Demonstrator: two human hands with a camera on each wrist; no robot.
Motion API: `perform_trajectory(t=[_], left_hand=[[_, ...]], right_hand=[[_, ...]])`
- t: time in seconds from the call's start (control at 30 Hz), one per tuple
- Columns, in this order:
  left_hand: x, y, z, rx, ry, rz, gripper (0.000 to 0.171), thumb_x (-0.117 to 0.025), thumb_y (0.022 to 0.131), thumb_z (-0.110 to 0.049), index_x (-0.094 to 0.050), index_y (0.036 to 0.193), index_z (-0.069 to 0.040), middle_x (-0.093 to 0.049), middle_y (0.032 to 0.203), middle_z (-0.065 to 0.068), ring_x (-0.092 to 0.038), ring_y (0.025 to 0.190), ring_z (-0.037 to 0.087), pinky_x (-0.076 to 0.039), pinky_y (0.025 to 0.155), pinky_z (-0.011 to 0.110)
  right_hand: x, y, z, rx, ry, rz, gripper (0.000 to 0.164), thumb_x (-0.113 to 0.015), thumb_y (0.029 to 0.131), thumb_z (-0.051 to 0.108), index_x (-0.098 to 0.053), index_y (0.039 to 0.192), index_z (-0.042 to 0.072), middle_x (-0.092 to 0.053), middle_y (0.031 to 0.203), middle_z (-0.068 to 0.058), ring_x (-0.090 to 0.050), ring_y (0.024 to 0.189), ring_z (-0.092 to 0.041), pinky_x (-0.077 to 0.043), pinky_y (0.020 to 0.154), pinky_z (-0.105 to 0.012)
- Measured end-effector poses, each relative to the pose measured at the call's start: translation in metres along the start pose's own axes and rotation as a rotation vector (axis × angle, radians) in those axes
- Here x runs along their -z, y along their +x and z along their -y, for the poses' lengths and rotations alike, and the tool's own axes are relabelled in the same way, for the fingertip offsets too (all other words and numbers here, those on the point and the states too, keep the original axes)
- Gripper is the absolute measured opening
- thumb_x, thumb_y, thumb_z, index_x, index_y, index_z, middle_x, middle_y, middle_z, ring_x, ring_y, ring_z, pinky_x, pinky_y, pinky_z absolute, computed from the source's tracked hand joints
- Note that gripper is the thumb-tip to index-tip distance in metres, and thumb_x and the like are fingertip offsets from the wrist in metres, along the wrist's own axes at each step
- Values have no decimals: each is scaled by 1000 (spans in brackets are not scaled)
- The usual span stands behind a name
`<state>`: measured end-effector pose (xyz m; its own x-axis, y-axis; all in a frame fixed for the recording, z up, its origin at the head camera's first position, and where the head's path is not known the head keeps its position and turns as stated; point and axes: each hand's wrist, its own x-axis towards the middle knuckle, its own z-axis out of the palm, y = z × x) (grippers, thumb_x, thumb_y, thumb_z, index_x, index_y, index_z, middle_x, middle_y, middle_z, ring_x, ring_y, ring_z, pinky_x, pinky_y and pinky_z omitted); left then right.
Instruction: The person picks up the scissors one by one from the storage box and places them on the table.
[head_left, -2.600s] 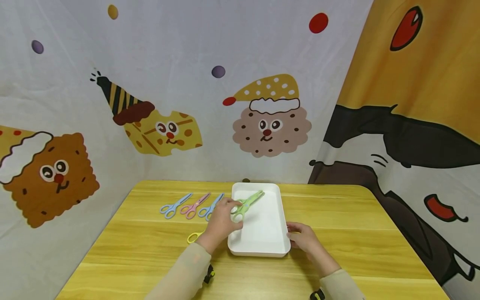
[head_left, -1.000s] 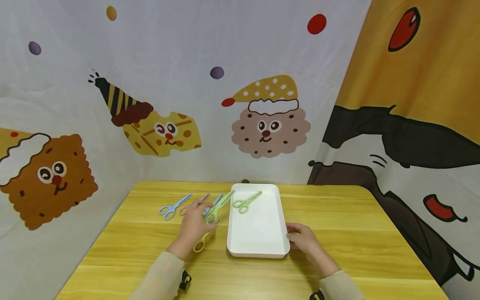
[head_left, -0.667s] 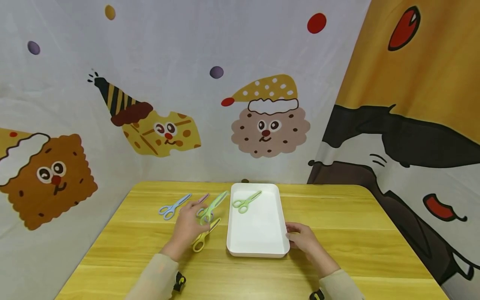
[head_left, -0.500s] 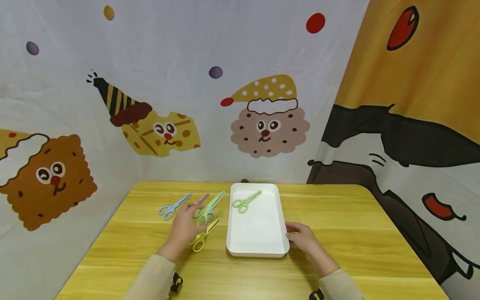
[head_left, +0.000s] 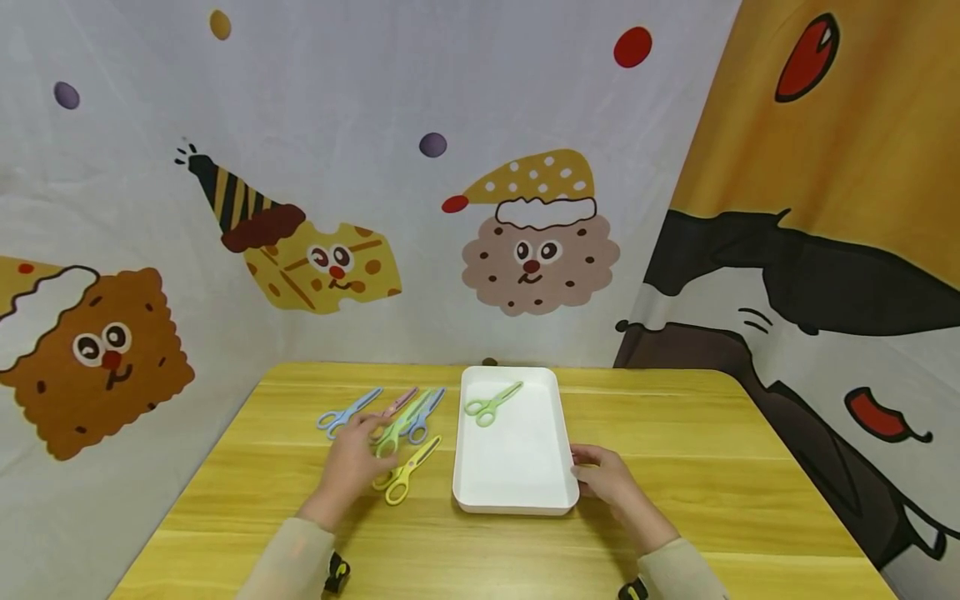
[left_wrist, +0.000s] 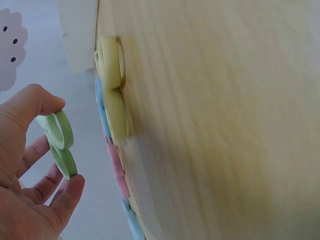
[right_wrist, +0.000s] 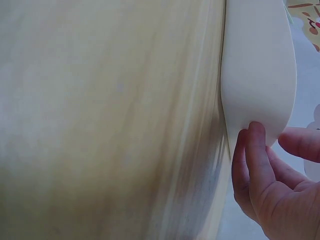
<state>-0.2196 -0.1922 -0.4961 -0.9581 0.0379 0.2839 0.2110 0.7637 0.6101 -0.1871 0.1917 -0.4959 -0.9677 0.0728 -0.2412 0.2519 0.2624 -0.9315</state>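
Note:
My left hand [head_left: 351,463] pinches green scissors [left_wrist: 64,161] by the finger loops, thumb on one side and fingers on the other. Their blades point away, raised over the table and overlapping pink scissors [head_left: 399,402] in the head view. Close by lie two blue pairs, the left blue scissors [head_left: 349,413] and the right blue scissors [head_left: 426,417], and yellow scissors [head_left: 414,468]. A second green pair of scissors [head_left: 491,406] rests inside the white tray [head_left: 517,471]. At the tray's right side my right hand [head_left: 609,482] holds its wall, thumb by the rim, fingertips against the outside.
The wooden table [head_left: 697,450] bears the tray near its middle, with the loose scissors to the left of it. Behind the table hangs a white cloth [head_left: 435,75] printed with cartoon food. A yellow printed cloth [head_left: 885,167] hangs at the right.
My left hand let go of one green pair in the tray. It then carried the other green scissors leftward, from beside the tray to over the pink pair. My right hand stayed at the tray.

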Motion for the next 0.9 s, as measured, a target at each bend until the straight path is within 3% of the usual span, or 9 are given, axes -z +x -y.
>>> perform_trajectory(t=[0.33, 0.57, 0.9], left_hand=[[10, -4, 12, 11, 81, 15, 59, -83, 59, -17, -66, 115, -6, -57, 122, 17, -54, 110, 39, -46, 94, 52], [15, -8, 18, 23, 116, 12, 59, -81, 61, -18, -65, 117, -7, -58, 110, 15, -57, 99, 34, -49, 87, 49], [23, -16, 29, 13, 130, 32, 56, -83, 61, -20, -66, 112, -6, -58, 115, 19, -55, 107, 40, -45, 92, 54]], right_hand=[[0, 1, -1, 12, 10, 1, 38, -53, 86, -9, -52, 124, -14, -56, 113, -28, -64, 87, -27, -57, 72, -42], [1, 1, -1, 5, -2, -3, 38, -54, 86, -8, -53, 124, -13, -57, 113, -28, -64, 86, -27, -57, 72, -42], [1, 1, -1, 8, 6, -2, 38, -55, 86, -8, -53, 124, -13, -57, 113, -27, -64, 86, -25, -57, 72, -41]])
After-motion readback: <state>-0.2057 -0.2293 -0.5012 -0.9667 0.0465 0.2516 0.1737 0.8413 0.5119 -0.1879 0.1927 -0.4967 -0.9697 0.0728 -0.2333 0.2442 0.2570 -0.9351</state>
